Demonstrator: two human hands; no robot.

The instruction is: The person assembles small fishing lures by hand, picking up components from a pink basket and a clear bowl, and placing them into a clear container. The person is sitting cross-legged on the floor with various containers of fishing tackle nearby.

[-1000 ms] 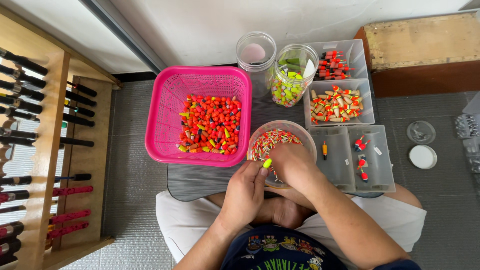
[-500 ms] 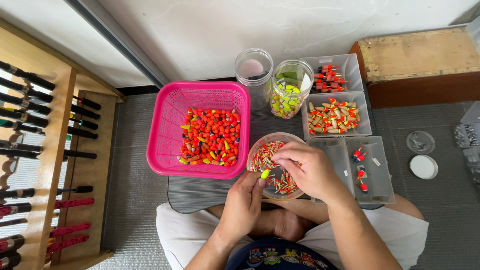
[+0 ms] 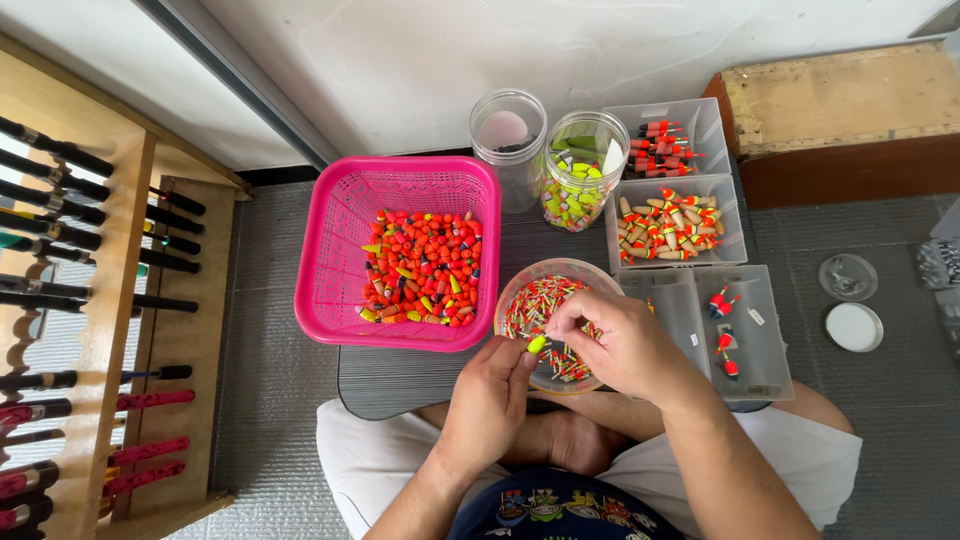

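Sitting cross-legged at a low dark table (image 3: 400, 378), the left hand (image 3: 490, 405) pinches a small yellow-green float bead (image 3: 537, 344) between thumb and fingertips, right over the clear round bowl of striped stems (image 3: 545, 300); the right hand (image 3: 620, 345) has its fingers curled in the bowl, picking, though what they grip is hidden. The bead looks light, hard and slippery, best nipped at its middle

White wall (image 3: 520, 50), grey ribbed floor (image 3: 270, 400)
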